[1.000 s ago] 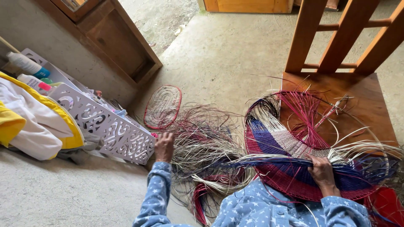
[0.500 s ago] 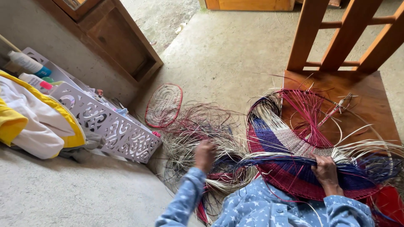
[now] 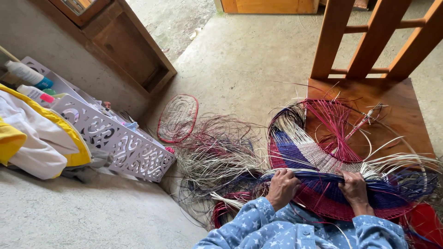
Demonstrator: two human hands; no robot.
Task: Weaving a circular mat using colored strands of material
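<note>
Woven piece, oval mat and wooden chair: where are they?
woven piece [image 3: 300,154], head view, on its blue-and-white middle.
oval mat [image 3: 177,118], head view, on its pale centre.
wooden chair [image 3: 397,110], head view, on its bare seat.

Light blue long-sleeved shirt (small white stars all over), buttoned front seam, bare hands [image 3: 318,186]

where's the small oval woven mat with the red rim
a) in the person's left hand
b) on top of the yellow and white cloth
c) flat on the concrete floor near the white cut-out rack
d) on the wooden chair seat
c: the oval mat lies flat on the concrete floor, just right of the white rack, apart from both hands.
</note>
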